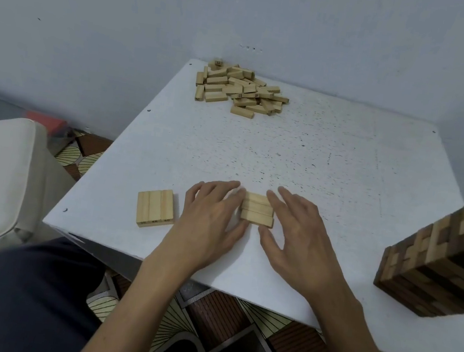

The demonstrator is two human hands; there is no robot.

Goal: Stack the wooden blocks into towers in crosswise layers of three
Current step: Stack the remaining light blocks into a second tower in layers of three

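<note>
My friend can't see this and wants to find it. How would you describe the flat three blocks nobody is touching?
Find the white table, then its near left corner. Beside the left hand lies a flat set of three blocks. Unlike the set by the right hand, it is untouched and its blocks point away from the person.

A block pile (237, 89) lies at the table's (330, 159) far left corner. Near the front edge, one layer (155, 207) sits leftmost, with a second layer (258, 212) to its right, between the left hand (206, 225) and right hand (302, 238). A tower (444, 257) stands at the right edge.
</note>
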